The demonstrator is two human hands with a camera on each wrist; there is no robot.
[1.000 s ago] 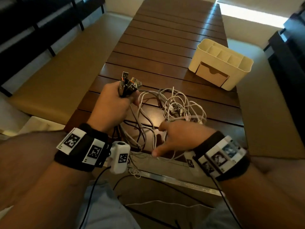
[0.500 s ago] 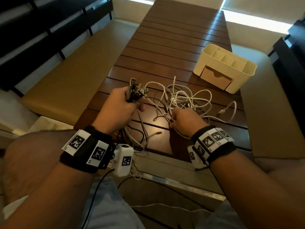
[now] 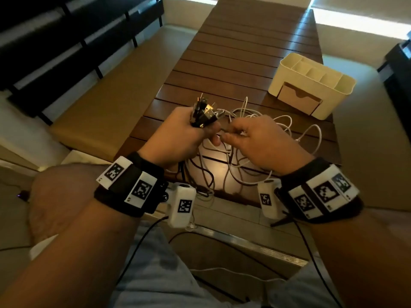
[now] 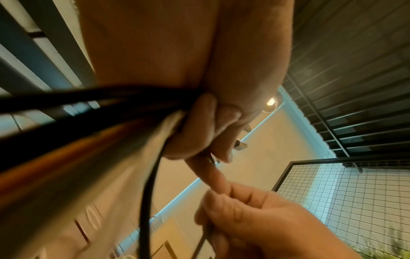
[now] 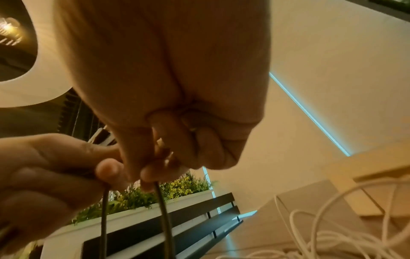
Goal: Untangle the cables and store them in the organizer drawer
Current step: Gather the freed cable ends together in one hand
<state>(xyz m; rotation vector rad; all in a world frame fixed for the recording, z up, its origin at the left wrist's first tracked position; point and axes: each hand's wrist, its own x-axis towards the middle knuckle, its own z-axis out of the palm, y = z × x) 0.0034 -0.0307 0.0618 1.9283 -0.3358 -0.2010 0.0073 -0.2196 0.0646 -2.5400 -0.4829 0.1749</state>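
My left hand [image 3: 178, 136] grips a bunch of cable plugs [image 3: 203, 112] that stick up out of the fist; dark cables [image 4: 88, 101] run from it past the wrist camera. My right hand [image 3: 255, 138] is right beside it and pinches a thin dark cable [image 5: 163, 210] between thumb and forefinger. A tangle of white cables [image 3: 284, 127] lies on the wooden table [image 3: 233, 52] behind and under both hands. The cream organizer [image 3: 311, 81] stands at the far right of the table, its tan drawer [image 3: 298, 98] closed.
Padded benches [image 3: 111, 103] run along both sides of the table. Loose cable loops hang over the table's near edge [image 3: 200, 194] toward my lap. The far half of the table holds nothing.
My right hand has risen from the cable pile and come left up to my left hand, now pinching a cable there. My left hand has kept its hold on the plugs.
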